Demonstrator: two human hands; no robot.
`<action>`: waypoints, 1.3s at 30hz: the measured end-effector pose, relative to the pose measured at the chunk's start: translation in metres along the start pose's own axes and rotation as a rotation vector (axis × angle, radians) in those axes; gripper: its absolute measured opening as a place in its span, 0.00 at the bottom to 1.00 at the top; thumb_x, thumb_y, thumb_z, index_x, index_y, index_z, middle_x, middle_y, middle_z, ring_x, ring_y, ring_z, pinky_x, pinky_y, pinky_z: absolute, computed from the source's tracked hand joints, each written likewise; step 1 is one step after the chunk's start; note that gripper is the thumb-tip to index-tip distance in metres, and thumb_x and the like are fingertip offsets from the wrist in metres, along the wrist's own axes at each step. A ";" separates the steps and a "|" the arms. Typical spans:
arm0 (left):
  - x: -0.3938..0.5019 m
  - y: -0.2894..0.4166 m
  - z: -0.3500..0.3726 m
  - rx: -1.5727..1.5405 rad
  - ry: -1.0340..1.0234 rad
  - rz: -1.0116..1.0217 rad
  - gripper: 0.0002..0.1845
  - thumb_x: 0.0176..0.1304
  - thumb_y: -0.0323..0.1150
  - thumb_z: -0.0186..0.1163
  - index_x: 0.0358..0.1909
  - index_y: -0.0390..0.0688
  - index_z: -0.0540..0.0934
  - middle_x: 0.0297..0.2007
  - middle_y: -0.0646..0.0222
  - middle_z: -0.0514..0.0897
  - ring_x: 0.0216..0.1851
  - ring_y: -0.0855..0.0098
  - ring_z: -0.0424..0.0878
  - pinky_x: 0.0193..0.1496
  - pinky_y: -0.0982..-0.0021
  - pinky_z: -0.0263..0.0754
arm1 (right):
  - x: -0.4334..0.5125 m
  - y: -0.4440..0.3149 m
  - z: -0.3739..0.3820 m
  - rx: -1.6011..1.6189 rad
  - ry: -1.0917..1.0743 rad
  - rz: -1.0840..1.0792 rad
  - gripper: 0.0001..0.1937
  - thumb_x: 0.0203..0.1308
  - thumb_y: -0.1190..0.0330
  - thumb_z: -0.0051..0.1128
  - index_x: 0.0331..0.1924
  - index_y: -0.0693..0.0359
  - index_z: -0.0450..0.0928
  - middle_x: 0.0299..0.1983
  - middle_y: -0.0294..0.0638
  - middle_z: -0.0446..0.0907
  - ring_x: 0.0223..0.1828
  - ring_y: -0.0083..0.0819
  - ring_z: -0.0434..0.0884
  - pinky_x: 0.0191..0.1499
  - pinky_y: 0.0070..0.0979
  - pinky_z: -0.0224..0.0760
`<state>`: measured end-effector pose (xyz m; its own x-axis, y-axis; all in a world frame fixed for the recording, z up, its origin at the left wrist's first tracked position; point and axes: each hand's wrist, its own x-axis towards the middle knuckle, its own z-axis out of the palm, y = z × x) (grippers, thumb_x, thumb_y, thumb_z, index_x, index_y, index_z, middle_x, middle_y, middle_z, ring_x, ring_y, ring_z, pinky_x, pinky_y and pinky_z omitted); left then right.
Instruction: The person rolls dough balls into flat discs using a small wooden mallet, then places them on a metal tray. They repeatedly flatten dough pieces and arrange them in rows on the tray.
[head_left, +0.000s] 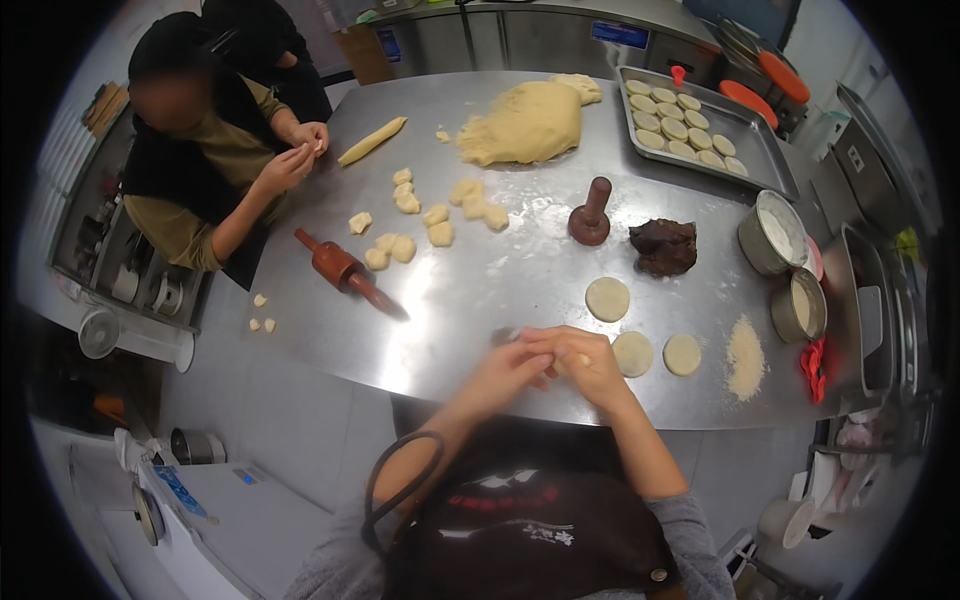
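My left hand (515, 369) and my right hand (589, 361) meet over the near edge of the steel table (465, 322). Between them is a small piece of pale dough (564, 367), mostly hidden by the fingers; my right hand is curled around it. Flat round dough discs (633, 354) lie just right of my right hand. Beyond them are a dark brown mass of paste or filling (664, 247) and an upright brown wooden press (595, 213). Several small dough lumps (399, 246) and a brown rolling pin (341, 268) lie to the left.
A big dough mass (529, 124) sits at the far side, near a tray (765, 169) of dough discs. Metal bowls (772, 232) and a pile of pale crumbs (745, 360) are at right. A co-worker (202, 150) handles dough at the left edge, beside a dough strip (373, 141).
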<state>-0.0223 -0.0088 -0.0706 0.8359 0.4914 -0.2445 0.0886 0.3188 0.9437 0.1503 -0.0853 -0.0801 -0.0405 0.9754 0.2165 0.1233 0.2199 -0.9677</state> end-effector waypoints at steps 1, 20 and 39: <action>0.000 -0.001 -0.001 0.012 0.055 0.009 0.17 0.68 0.35 0.54 0.55 0.38 0.74 0.50 0.66 0.79 0.43 0.78 0.76 0.45 0.75 0.73 | -0.005 0.003 -0.005 -0.078 0.011 0.033 0.20 0.60 0.60 0.57 0.53 0.62 0.78 0.66 0.47 0.64 0.66 0.43 0.67 0.64 0.39 0.60; 0.034 -0.038 0.040 1.065 -0.076 0.693 0.24 0.51 0.20 0.52 0.54 0.37 0.74 0.58 0.49 0.72 0.60 0.52 0.70 0.62 0.57 0.65 | 0.105 0.046 -0.093 -0.403 0.816 -0.144 0.39 0.55 0.64 0.64 0.68 0.65 0.53 0.65 0.52 0.60 0.68 0.43 0.60 0.67 0.37 0.56; 0.030 -0.025 0.026 -0.765 -0.134 -0.381 0.17 0.72 0.49 0.48 0.44 0.45 0.72 0.45 0.61 0.80 0.35 0.73 0.80 0.31 0.79 0.74 | 0.033 0.026 -0.109 0.207 0.846 -0.185 0.06 0.66 0.69 0.53 0.41 0.61 0.69 0.38 0.37 0.75 0.46 0.28 0.76 0.57 0.27 0.64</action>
<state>0.0142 -0.0228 -0.0956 0.8843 0.1560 -0.4401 0.0269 0.9240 0.3816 0.2606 -0.0458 -0.0843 0.7142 0.6252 0.3147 0.0019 0.4478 -0.8941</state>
